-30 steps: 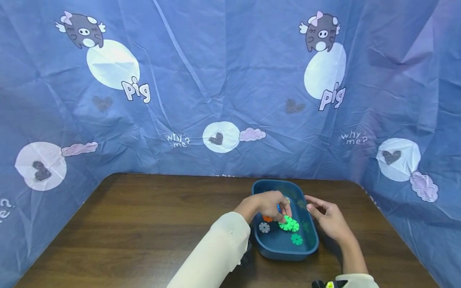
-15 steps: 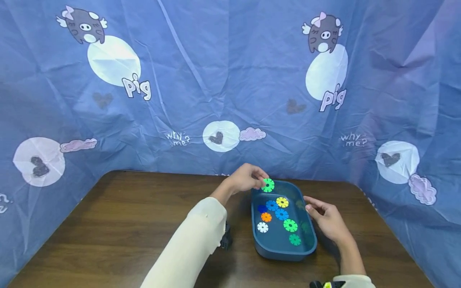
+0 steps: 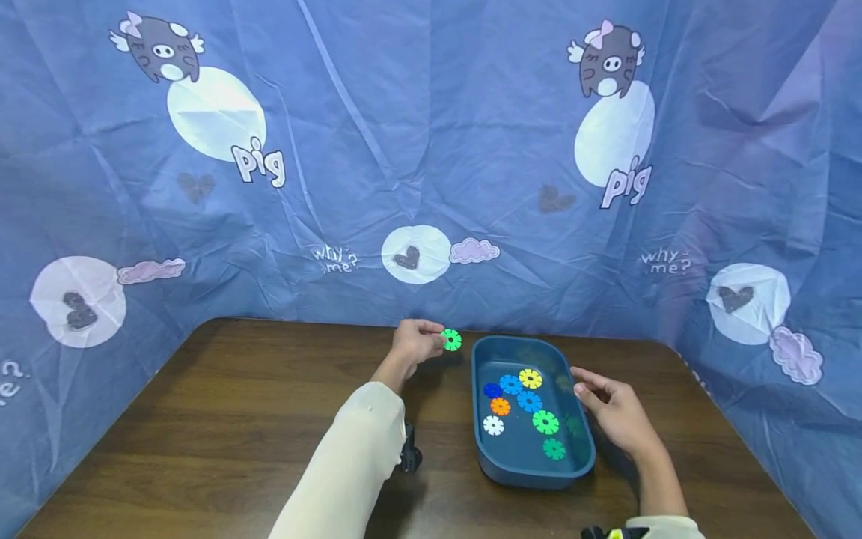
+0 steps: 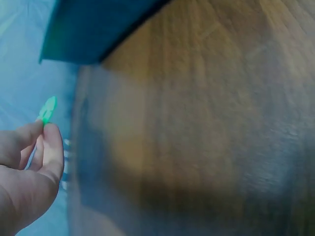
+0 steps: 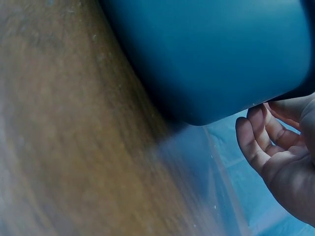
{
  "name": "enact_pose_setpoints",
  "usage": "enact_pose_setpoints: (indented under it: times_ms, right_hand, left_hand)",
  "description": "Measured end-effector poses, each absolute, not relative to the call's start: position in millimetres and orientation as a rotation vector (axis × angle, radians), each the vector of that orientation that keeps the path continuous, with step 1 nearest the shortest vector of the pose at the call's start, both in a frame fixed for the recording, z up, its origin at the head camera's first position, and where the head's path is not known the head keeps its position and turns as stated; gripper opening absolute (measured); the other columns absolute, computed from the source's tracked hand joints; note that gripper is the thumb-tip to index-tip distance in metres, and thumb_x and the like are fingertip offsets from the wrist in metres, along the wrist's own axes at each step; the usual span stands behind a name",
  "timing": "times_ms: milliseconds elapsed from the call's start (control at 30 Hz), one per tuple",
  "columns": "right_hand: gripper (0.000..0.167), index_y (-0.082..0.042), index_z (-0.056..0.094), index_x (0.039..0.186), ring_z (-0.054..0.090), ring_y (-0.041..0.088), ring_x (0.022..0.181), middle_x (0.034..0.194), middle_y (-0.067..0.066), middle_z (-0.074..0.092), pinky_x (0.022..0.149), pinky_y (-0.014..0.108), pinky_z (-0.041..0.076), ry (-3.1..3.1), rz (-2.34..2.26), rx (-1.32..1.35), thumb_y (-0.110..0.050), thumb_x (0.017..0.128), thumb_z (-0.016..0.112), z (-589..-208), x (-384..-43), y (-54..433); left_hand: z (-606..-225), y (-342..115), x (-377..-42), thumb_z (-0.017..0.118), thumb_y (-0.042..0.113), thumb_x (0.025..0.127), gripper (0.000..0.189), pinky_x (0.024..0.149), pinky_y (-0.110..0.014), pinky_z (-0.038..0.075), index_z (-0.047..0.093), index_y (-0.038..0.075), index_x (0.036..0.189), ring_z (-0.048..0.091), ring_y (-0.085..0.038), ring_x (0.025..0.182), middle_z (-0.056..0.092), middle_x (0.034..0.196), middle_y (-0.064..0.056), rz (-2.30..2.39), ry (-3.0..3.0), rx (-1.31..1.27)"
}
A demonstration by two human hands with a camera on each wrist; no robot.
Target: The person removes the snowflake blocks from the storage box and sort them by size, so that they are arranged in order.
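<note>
My left hand (image 3: 416,344) pinches a bright green notched plastic disc (image 3: 451,340) by its edge, over the table's far side, left of the bin. In the left wrist view the disc (image 4: 47,109) stands nearly edge-on between thumb and fingertips. A deep blue bin (image 3: 533,477) stands on the table at right. On its floor lie several more notched discs: a yellow disc (image 3: 530,378), an orange disc (image 3: 500,406), a white disc (image 3: 494,426), blue ones and two green ones. Relaxed fingers of my right hand (image 3: 619,415) rest at the bin's right rim.
The brown wooden table (image 3: 269,404) stretches left and in front of the bin. A blue printed curtain (image 3: 350,150) hangs right behind the table's far edge. A black wrist device (image 3: 409,453) sits at my left wrist.
My left hand has lifted a green disc out of the bin and carried it left past the bin's far left corner. The right hand has stayed at the rim.
</note>
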State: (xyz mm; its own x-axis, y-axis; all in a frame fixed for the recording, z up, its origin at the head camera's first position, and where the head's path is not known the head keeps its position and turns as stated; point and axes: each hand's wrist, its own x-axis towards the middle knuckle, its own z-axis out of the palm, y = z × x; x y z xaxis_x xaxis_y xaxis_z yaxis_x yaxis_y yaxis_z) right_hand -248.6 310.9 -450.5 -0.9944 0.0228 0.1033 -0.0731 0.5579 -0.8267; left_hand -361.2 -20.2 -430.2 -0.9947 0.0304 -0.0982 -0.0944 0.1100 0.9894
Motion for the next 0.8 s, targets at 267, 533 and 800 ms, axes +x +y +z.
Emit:
enact_pose_setpoints:
  times_ms: [267, 533, 800]
  right_hand:
    - [0.043, 0.000, 0.057, 0.143, 0.064, 0.016, 0.098, 0.122, 0.020, 0.068, 0.076, 0.025, 0.056, -2.674, 1.435, 0.053, -0.022, 0.107, 0.057, -450.1, -248.4, 310.6]
    - [0.043, 0.001, 0.057, 0.143, 0.064, 0.015, 0.097, 0.122, 0.021, 0.068, 0.077, 0.024, 0.055, -2.668, 1.442, 0.061, -0.023, 0.107, 0.058, -449.4, -247.5, 311.0]
    - [0.042, 0.000, 0.057, 0.144, 0.065, 0.019, 0.100, 0.123, 0.020, 0.068, 0.077, 0.026, 0.055, -2.676, 1.452, 0.046, -0.021, 0.107, 0.057, -449.9, -248.7, 310.8]
  left_hand:
    - [-452.5, -28.7, -357.6, 0.066, -0.014, 0.091, 0.023, 0.079, -0.034, 0.062, 0.070, -0.012, 0.114, 0.074, -0.035, 0.098, 0.072, 0.108, -0.026, 2.031, 2.219, -0.191]
    - [-460.6, -29.5, -363.3, 0.069, -0.010, 0.088, 0.020, 0.072, -0.029, 0.063, 0.075, -0.010, 0.107, 0.076, -0.027, 0.085, 0.076, 0.093, -0.019, 1.889, 2.372, -0.154]
    - [-451.6, -34.7, -367.1, 0.069, -0.007, 0.090, 0.020, 0.075, -0.029, 0.062, 0.074, -0.009, 0.109, 0.075, -0.031, 0.093, 0.075, 0.097, -0.018, 1.814, 2.415, -0.130]
